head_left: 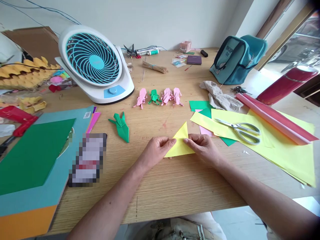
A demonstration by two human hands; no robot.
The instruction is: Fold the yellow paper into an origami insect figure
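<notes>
A small piece of folded yellow paper is held between both hands, just above the wooden table. One corner of it points up and away from me. My left hand pinches its left side, thumb on top. On the right side, the thumb of my right hand presses on the paper, with fingers curled behind it. A green folded paper figure lies to the left of my hands. Farther back stand a smaller green paper figure and several pink paper figures in a row.
Scissors lie on yellow sheets at the right, beside a rolled red sheet and a cloth. A red bottle and teal bag stand behind. At left are a fan, phone and green paper.
</notes>
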